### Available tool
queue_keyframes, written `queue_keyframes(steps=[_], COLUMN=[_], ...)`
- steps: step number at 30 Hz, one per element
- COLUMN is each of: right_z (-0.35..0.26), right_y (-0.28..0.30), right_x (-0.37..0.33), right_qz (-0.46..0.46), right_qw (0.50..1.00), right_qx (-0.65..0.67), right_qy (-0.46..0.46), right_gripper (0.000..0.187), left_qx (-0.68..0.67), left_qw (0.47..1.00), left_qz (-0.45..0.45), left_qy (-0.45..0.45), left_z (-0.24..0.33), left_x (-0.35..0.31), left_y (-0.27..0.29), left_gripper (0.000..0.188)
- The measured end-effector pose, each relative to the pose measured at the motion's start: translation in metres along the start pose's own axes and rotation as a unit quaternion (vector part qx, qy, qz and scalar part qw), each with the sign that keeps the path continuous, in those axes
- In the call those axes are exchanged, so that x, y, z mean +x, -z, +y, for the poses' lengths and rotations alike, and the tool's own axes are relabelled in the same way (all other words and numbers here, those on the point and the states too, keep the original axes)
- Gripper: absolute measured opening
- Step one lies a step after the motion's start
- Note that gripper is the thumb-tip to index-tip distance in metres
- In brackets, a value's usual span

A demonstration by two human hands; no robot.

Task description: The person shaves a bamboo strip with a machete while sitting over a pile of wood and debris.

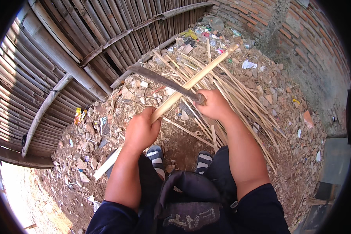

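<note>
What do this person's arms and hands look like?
The left hand and right hand wear no gloves. The left forearm and right forearm are bare, no watch or bracelet showing. The left sleeve and right sleeve are dark navy and short.

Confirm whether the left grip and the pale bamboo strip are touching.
Touching. The head view shows it: the left grip is closed around the pale bamboo strip, which emerges on either side of the fist.

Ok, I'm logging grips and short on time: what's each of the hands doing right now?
Left hand: closed, holding the long pale strip.
Right hand: closed, holding the dark-bladed knife.
</note>
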State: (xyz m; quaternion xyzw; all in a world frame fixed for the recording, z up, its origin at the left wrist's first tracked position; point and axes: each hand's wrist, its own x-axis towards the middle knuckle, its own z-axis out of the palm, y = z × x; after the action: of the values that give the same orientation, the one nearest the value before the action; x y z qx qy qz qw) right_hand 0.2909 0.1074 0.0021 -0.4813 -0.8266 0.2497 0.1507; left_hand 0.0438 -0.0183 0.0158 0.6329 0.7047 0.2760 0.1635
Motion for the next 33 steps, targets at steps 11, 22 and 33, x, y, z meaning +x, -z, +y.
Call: queue_keyframes(steps=[11, 22, 33], right_z=[0.009, 0.012, -0.002], right_y=[0.006, 0.006, 0.011], right_x=[-0.002, 0.003, -0.007], right_qz=[0.027, 0.024, -0.014], right_qw=[0.997, 0.992, 0.999], right_qx=[0.067, 0.102, -0.034], right_qy=[-0.029, -0.074, 0.012], right_gripper=[0.018, 0.017, 0.020], left_qx=[-0.021, -0.005, -0.012], left_qw=[0.999, 1.000, 0.999], left_qz=[-0.004, -0.019, -0.052], left_qy=[-0.027, -0.003, 0.006], left_z=[-0.002, 0.002, 0.001], left_x=[0.001, 0.000, -0.005], left_y=[0.000, -0.003, 0.005], left_gripper=[0.027, 0.026, 0.027])
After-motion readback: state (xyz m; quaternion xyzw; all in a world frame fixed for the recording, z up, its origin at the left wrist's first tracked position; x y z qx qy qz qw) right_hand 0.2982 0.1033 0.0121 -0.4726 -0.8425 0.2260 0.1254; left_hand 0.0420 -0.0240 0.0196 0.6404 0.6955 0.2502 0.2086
